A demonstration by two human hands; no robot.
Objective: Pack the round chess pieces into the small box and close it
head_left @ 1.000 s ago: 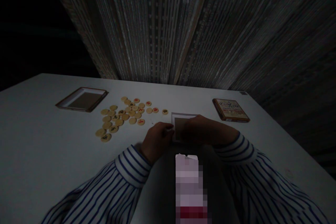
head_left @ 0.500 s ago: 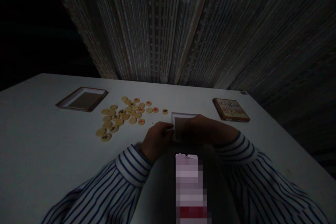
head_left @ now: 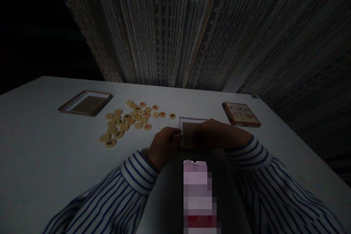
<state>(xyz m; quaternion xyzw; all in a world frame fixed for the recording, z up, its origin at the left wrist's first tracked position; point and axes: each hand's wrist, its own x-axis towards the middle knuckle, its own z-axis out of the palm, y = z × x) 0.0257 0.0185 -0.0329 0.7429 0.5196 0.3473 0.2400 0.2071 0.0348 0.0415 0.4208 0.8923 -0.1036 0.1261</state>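
A shallow white-rimmed box point(head_left: 188, 131) with a dull brown inside lies on the table close to me. At its left wall my left hand point(head_left: 164, 146) is closed, thumb and fingers pinching the edge. My right hand point(head_left: 221, 134) reaches over the right part of the box, hiding that side. Its fingers are lost in dark shadow, so whether they grip anything is unclear. To the left lie several loose round Chinese chess pieces point(head_left: 131, 121), some with red or black characters facing up, others blank side up.
An open box lid or tray point(head_left: 91, 104) is at the back left of the white table point(head_left: 55, 153). A closed box with printed cover point(head_left: 242, 114) lies at the right. A lit phone point(head_left: 195, 190) is below my hands. A striped curtain point(head_left: 164, 29) hangs behind.
My right hand and sleeve have shifted slightly to the right over the box. My left hand, the box and the pieces look unchanged.
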